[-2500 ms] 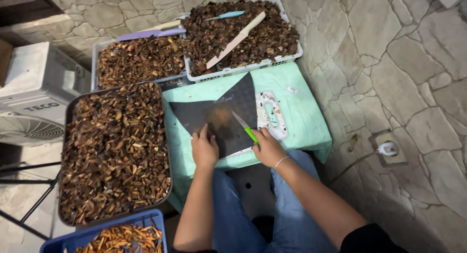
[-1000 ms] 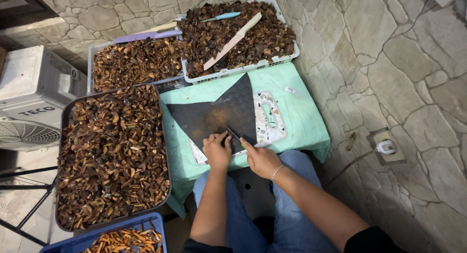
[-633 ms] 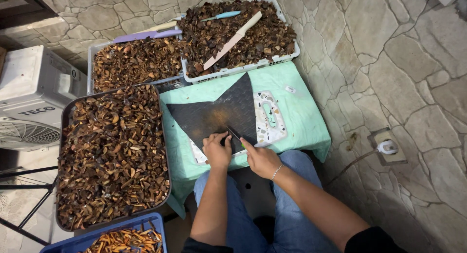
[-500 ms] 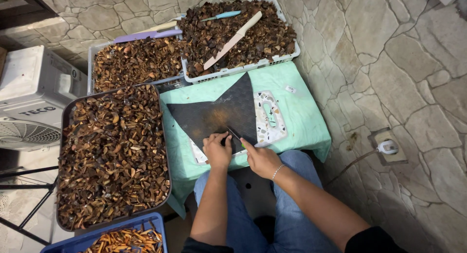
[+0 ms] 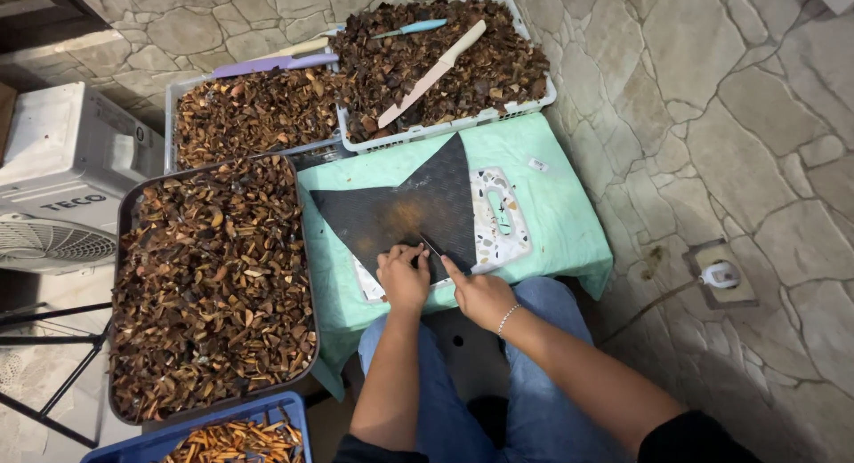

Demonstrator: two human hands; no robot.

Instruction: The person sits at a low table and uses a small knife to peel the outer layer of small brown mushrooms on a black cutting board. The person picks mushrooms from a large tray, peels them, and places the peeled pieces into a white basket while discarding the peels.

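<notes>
As seen from the head camera, a seated person works at the near edge of a low table draped in green cloth (image 5: 551, 223), both hands close together on a dark mat (image 5: 400, 209). The left hand (image 5: 403, 276) is curled on a small piece, too hidden to identify. The right hand (image 5: 480, 296) grips a knife (image 5: 433, 246), its dark blade pointing away and leftward, long axis diagonal. A dark tray (image 5: 307, 276) of brown pieces sits just left of the table
</notes>
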